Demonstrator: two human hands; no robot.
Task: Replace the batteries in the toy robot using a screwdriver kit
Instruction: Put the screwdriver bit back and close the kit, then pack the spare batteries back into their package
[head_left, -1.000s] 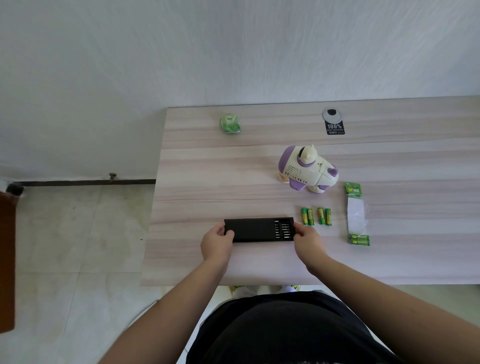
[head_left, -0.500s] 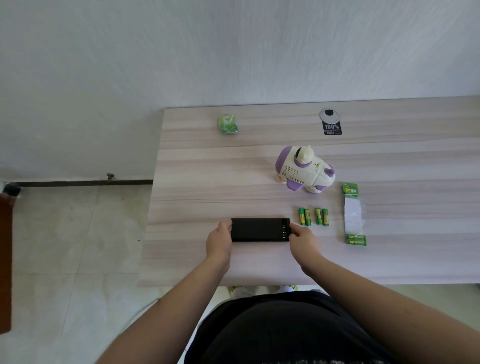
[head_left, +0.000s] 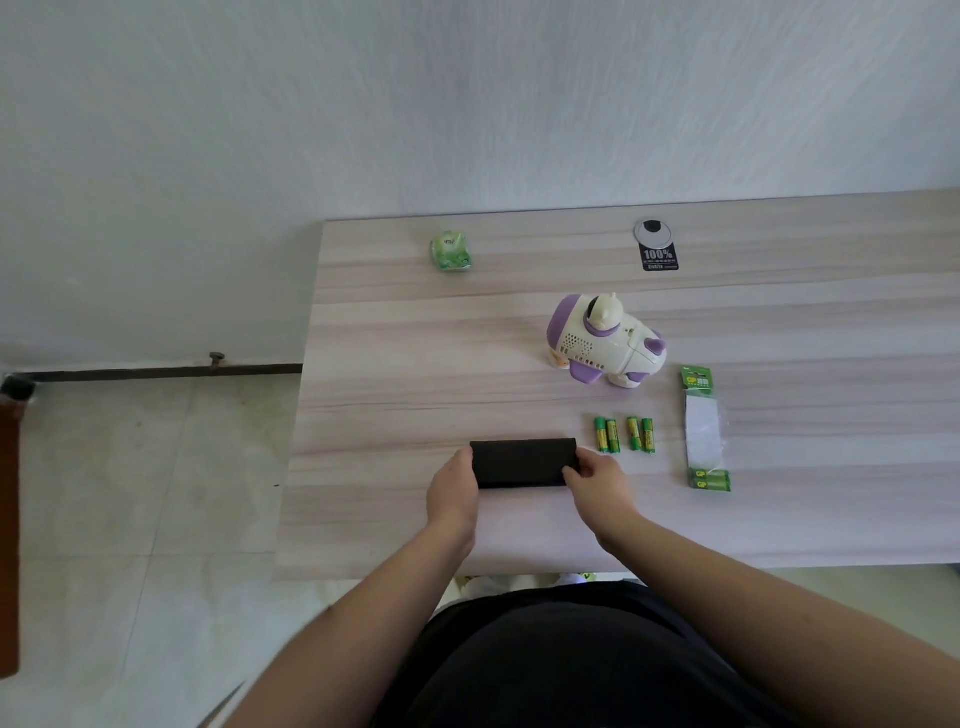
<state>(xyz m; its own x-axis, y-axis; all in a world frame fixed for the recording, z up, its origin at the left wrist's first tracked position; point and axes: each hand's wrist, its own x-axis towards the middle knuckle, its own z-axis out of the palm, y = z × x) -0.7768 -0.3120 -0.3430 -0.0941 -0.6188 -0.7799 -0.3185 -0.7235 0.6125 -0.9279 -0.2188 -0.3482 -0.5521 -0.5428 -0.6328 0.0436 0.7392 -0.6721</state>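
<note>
Both hands, left hand (head_left: 453, 488) and right hand (head_left: 597, 480), have fingers gripping the ends of one black screwdriver kit (head_left: 522, 462) on the desk (head_left: 395, 364). Four loose batteries (head_left: 623, 434) beside it, one toy robot (head_left: 605, 343) behind, one battery pack (head_left: 704, 428) further right.

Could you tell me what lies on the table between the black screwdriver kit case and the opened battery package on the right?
In the head view, four loose green batteries lie side by side between the screwdriver kit case and the opened battery package.
</note>
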